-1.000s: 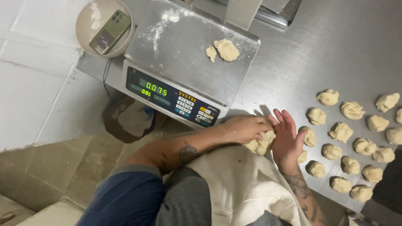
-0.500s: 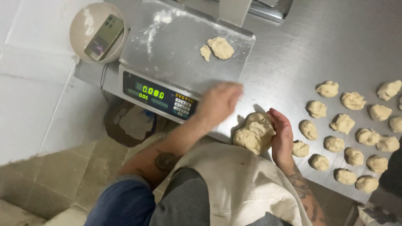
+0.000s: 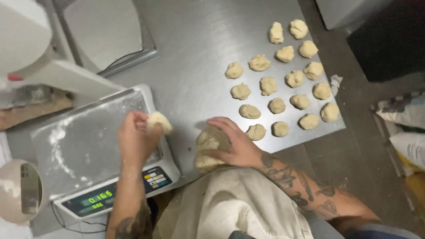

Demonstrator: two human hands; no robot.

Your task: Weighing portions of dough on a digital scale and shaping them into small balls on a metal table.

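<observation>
My left hand (image 3: 135,139) is closed around a small piece of dough (image 3: 160,121), held just above the floured pan of a digital scale (image 3: 84,141) at the table's near left. My right hand (image 3: 233,140) lies flat on a large lump of dough (image 3: 208,148) by the table's front edge, fingers spread over its top. Several portioned dough balls (image 3: 277,105) lie in rows on the steel table (image 3: 199,53) to the right of that hand.
A round container holding a phone (image 3: 20,190) stands left of the scale. A white machine arm (image 3: 53,73) and a metal tray (image 3: 106,35) are at the back left. Sacks (image 3: 405,128) lie on the floor at the right.
My left hand went from the big lump to the scale pan and now holds a dough piece over it. The camera view has swung round; the two pieces on the pan are gone.
</observation>
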